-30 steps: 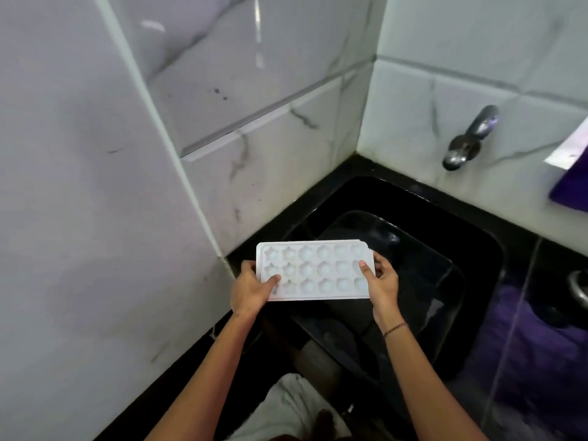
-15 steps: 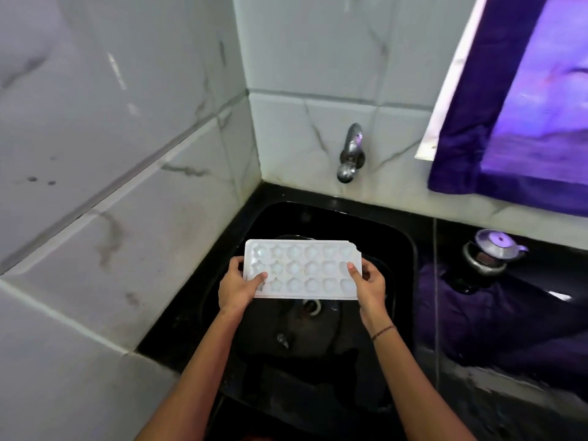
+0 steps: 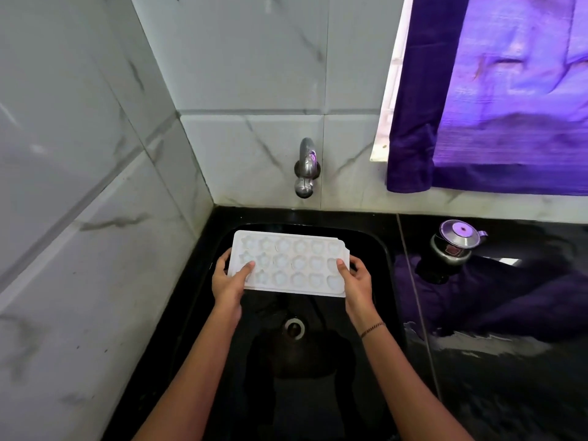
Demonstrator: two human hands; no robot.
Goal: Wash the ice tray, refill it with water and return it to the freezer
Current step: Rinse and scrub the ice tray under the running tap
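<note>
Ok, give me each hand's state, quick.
Left hand: holding the ice tray by its left end.
Right hand: holding the tray's right end.

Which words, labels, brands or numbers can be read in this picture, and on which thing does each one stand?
No text here can be read.
On the pot: a small red label, too blurred to read.
On the tray: only shaped moulds, no writing visible.
On the tap: no marking visible.
</note>
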